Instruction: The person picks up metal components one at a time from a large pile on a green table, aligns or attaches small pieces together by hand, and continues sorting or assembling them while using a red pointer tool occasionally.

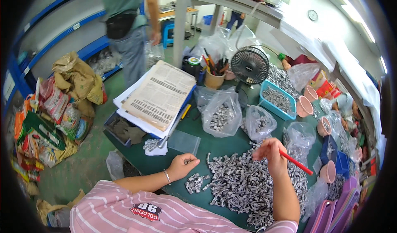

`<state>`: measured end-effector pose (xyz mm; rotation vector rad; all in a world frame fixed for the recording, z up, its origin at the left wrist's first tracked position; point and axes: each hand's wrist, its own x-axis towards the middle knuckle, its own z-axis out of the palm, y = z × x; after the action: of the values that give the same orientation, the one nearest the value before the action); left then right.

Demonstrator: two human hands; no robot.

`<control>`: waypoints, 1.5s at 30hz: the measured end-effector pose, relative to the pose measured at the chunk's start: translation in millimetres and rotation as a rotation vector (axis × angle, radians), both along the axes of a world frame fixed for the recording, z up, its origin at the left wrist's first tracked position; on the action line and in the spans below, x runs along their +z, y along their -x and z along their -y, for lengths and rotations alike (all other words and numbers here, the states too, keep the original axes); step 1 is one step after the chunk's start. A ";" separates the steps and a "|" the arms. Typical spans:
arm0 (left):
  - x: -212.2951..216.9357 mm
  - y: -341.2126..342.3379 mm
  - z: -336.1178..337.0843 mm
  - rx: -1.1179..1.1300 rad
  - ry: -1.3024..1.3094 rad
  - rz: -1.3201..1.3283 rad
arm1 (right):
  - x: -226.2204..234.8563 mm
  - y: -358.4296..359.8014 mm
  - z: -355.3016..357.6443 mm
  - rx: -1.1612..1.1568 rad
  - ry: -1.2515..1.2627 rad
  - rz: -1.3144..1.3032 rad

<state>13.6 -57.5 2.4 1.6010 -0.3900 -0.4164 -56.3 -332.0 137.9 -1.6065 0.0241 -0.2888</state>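
Many metal pieces [235, 183] lie, I see, heaped below the right hand [271, 155], grey, jumbled; it grips a red pen [297, 163], the left hand [183, 167] a small piece.

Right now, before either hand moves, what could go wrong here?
The small heap of grey pieces sits close beside the large pile, so a careless sweep of the left hand could mix the two. The red pen-like stick in the right hand juts out sideways and might catch the clear bag near it. The right forearm reaches across the large pile and could knock pieces loose.
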 end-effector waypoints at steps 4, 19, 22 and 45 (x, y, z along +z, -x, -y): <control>-7.8 17.8 -33.6 0.095 -0.173 0.219 | 5.5 26.0 -4.1 -0.027 0.247 0.053; -22.8 28.1 -54.0 0.276 -0.279 0.466 | -17.9 17.5 2.7 0.181 0.500 -0.073; -21.8 26.8 -53.9 0.259 -0.298 0.450 | -37.1 20.7 -1.0 0.261 0.793 -0.108; 0.6 33.3 -40.8 -0.080 -0.016 0.150 | -92.3 42.6 -126.1 0.011 0.185 0.107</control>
<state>-19.7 -16.7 3.0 1.6409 -0.5673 -0.3617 -98.9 -205.9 45.7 -1.7719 -0.0955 -0.3770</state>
